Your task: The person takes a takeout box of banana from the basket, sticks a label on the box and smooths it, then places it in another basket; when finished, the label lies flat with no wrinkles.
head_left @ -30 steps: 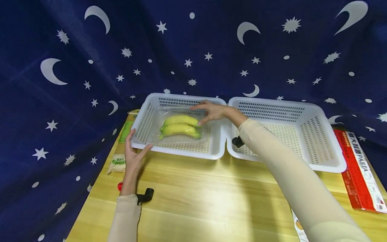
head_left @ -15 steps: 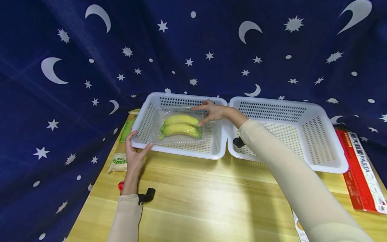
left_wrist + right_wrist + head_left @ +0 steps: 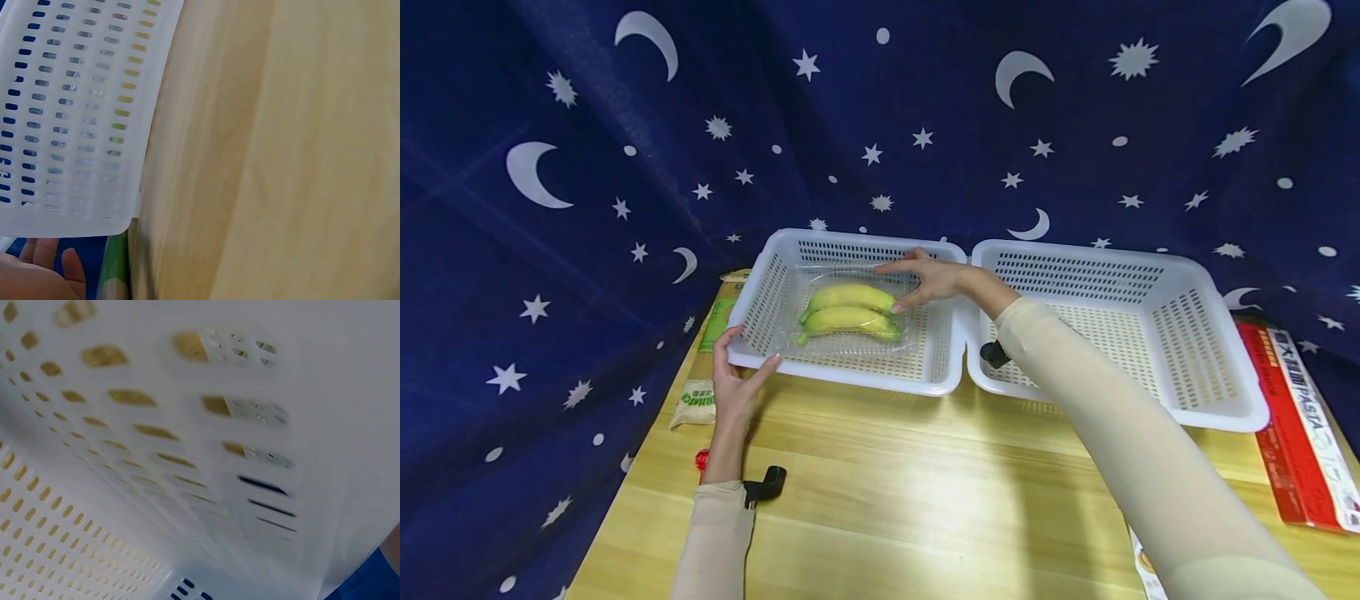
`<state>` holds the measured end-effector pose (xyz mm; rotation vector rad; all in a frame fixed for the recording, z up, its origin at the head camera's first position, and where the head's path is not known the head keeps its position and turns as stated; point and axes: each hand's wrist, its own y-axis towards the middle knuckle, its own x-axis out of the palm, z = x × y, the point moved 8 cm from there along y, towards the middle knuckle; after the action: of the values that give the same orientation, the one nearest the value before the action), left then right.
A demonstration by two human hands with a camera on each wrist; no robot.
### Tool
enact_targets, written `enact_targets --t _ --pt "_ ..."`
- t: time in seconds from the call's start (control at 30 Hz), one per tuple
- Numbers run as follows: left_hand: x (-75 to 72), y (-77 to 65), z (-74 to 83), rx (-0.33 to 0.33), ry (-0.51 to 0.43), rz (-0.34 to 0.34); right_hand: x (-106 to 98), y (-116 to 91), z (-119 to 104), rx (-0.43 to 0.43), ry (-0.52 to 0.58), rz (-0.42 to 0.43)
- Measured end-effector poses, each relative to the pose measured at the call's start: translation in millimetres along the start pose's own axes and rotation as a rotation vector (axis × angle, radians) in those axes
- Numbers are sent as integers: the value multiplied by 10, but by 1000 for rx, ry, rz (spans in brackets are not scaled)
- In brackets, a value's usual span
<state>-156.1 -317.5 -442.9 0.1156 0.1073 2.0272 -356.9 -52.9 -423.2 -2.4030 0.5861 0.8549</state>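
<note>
Two yellow bananas [image 3: 850,321] with greenish ends lie side by side inside a clear plastic box [image 3: 790,329]. That box sits in the left white basket [image 3: 850,377]. My right hand [image 3: 928,277] reaches over the basket's right end, fingertips at the box's back edge and thumb at its right part, holding it there. At the front left corner of the same basket, my left hand [image 3: 737,387] holds on, thumb against the front rim and fingers around the left side. The left wrist view shows my left hand [image 3: 40,275] close below the basket corner [image 3: 112,219].
A second white basket [image 3: 1202,417] stands against the first on the right, under my right forearm. Red pasta packaging [image 3: 1296,450] lies beyond it. Green packaging [image 3: 718,317], a small bag [image 3: 695,404] and a red item [image 3: 702,460] lie left. A patterned cloth [image 3: 925,108] hangs behind.
Both hands keep their places on the box and the left basket. The bananas, blurred at first, now look sharper. The whole view has shifted very slightly.
</note>
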Motion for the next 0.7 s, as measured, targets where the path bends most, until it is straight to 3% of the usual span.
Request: enact_targets --t 0.33,0.7 --pt "2 -12 15 -3 11 1 72 -60 -23 41 362 -5" --pt "15 -42 43 -5 19 4 66 -200 -88 -40 486 24"
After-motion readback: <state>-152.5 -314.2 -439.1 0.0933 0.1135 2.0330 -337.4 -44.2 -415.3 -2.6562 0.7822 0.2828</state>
